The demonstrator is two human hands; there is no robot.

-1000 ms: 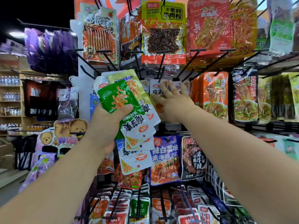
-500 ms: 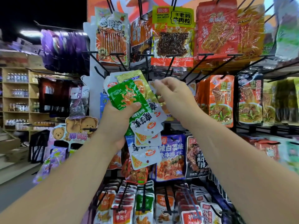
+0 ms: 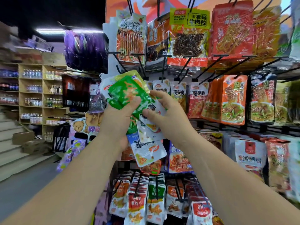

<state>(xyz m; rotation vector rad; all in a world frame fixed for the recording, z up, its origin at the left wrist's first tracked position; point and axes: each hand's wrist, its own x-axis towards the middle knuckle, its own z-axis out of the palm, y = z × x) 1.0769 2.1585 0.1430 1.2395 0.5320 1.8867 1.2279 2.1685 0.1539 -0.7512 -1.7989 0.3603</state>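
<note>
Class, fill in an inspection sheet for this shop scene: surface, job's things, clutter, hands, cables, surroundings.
Surface: no table; display rack carries hanging bags.
Job's things: snack packets, fanned bunch, green one in front.
Clutter: cardboard boxes on the stairs.
Hands: left hand grips the bunch; right hand pinches it from the right.
Cables: nothing seen.
Surroundings: shelves with bottles, bear sign.

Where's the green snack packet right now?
Head view, centre: the green packet tops the fan of packets that the left hand grips, and the right hand pinches its right edge.
</note>
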